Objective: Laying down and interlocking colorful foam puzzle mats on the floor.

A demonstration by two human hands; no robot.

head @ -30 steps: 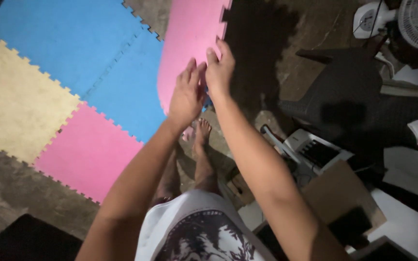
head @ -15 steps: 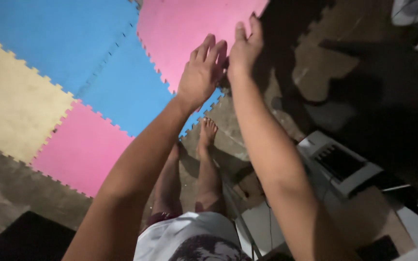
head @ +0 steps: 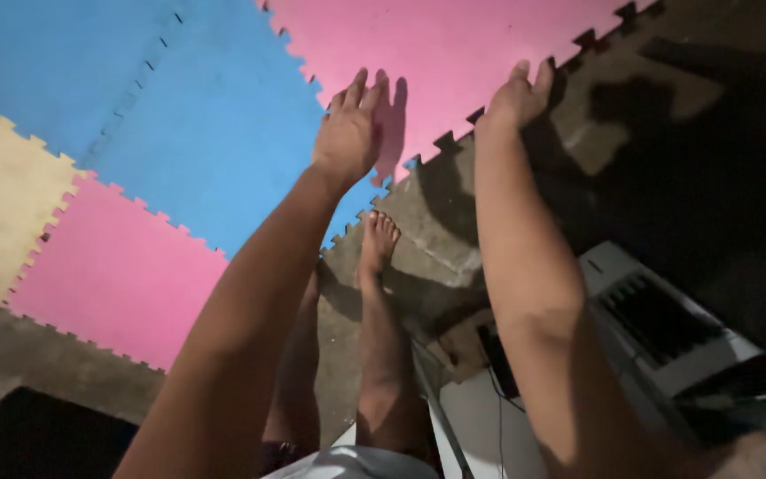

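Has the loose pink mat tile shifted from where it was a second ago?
Yes. The pink mat tile, then curled up on edge under the left hand and right hand, now lies flatter beside the blue tile, spread further across the bare floor.
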